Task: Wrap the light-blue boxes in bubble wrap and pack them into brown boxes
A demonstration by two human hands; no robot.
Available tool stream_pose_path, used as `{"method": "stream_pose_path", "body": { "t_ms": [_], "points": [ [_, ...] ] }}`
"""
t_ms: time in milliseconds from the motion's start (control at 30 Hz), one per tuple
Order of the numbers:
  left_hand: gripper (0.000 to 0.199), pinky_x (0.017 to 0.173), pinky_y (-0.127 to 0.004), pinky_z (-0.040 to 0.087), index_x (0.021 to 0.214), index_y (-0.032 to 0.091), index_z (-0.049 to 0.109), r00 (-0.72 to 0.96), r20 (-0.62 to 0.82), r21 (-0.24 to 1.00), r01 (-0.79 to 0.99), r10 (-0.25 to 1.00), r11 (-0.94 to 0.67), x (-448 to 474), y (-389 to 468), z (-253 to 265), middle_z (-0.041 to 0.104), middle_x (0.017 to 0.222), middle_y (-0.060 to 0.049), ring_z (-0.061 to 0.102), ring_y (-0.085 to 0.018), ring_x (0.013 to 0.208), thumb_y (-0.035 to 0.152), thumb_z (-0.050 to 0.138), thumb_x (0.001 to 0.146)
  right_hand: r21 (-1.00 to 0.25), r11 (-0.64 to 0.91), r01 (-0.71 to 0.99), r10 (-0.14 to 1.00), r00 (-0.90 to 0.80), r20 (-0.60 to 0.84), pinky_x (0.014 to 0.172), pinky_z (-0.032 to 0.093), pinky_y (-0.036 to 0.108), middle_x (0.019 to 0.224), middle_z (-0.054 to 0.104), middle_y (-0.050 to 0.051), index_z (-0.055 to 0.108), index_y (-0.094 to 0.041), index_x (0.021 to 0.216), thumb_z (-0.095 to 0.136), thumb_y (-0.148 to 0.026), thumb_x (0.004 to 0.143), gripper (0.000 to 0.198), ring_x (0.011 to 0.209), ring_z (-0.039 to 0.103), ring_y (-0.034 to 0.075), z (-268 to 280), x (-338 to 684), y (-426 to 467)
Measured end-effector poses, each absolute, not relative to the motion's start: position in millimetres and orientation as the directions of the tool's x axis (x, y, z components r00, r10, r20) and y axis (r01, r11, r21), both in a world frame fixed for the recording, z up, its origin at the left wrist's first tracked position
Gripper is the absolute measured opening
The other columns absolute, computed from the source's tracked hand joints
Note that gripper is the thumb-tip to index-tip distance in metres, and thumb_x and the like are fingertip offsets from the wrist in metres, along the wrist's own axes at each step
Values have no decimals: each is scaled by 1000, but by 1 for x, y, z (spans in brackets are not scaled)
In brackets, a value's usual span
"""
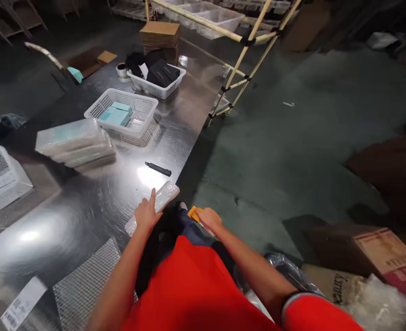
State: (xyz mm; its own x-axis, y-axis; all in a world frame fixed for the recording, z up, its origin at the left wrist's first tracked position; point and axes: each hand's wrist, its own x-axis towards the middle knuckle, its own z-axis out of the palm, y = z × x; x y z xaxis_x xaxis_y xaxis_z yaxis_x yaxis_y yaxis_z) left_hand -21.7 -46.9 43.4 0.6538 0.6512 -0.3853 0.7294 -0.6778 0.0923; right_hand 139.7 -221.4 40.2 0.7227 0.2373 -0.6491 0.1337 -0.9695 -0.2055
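A narrow bubble-wrapped packet (165, 195) lies at the near edge of the metal table. My left hand (147, 215) holds it down, thumb on one side and index finger stretched along it. Away from the table, over the floor side, my right hand (210, 219) is closed around an orange tool (193, 214); its exact kind is hard to make out, as the fingers cover most of it. Just beyond the packet rests a black utility knife (158, 168). A sheet of bubble wrap (87, 282) lies left of my left forearm.
Several bubble-wrapped boxes (75, 140) are stacked on the table (96, 202). Behind them stand a white basket (143, 122) with light-blue boxes and another basket (165, 92) with black items. A pole rack (237, 69) is at the far edge; cartons (371, 253) sit on the right floor.
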Motion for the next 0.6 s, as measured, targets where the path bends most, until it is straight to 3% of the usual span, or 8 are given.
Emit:
{"method": "stream_pose_path", "body": {
  "t_ms": [67, 100, 167, 233, 300, 400, 600],
  "points": [
    [99, 92, -44, 45, 155, 12, 19, 638, -341, 52, 746, 691, -664, -34, -53, 44, 61, 119, -20, 61, -34, 107, 47, 69, 77, -183, -969, 164, 243, 750, -615, 55, 37, 27, 78, 71, 15, 70, -12, 76, 44, -46, 89, 45, 75, 67, 24, 51, 150, -251],
    [95, 96, -46, 42, 151, 6, 25, 619, -317, 32, 764, 719, -644, -43, -57, 43, 62, 119, -21, 60, -35, 109, 46, 70, 77, -231, -959, 166, 273, 769, -578, 54, 37, 27, 74, 70, 13, 69, -13, 73, 42, -49, 90, 48, 72, 65, 23, 59, 153, -261],
    [77, 101, -48, 38, 140, 2, 41, 578, -278, 10, 800, 767, -600, -61, -63, 41, 64, 115, -22, 59, -34, 110, 44, 67, 81, -463, -878, 123, 371, 786, -495, 52, 38, 27, 65, 66, 9, 65, -15, 69, 42, -58, 87, 52, 64, 61, 21, 76, 149, -268],
    [60, 101, -46, 38, 128, 4, 52, 568, -244, 14, 813, 786, -583, -75, -67, 37, 66, 111, -20, 60, -33, 108, 44, 62, 84, -746, -666, -24, 476, 756, -450, 51, 40, 27, 60, 63, 5, 63, -17, 71, 46, -69, 81, 56, 56, 57, 19, 91, 128, -253],
    [54, 96, -43, 41, 121, 7, 56, 569, -214, 34, 816, 794, -576, -82, -68, 34, 67, 107, -19, 61, -32, 106, 48, 58, 86, -875, -445, -192, 581, 681, -445, 50, 42, 28, 60, 62, 3, 63, -17, 76, 49, -76, 75, 60, 52, 54, 17, 101, 95, -223],
    [44, 87, -38, 44, 113, 9, 60, 554, -221, 96, 832, 803, -547, -83, -67, 31, 68, 102, -17, 63, -31, 101, 45, 52, 89, -917, -368, -153, 676, 633, -377, 51, 40, 26, 60, 62, 3, 61, -18, 70, 49, -73, 77, 56, 55, 54, 16, 102, 48, -172],
    [38, 84, -38, 45, 106, 13, 63, 520, -225, 172, 854, 824, -492, -81, -66, 25, 69, 101, -17, 65, -31, 99, 44, 52, 88, -807, -563, 176, 689, 638, -342, 52, 35, 24, 60, 62, 3, 62, -19, 65, 46, -59, 87, 48, 59, 55, 16, 82, 27, -149]
  ]
}}
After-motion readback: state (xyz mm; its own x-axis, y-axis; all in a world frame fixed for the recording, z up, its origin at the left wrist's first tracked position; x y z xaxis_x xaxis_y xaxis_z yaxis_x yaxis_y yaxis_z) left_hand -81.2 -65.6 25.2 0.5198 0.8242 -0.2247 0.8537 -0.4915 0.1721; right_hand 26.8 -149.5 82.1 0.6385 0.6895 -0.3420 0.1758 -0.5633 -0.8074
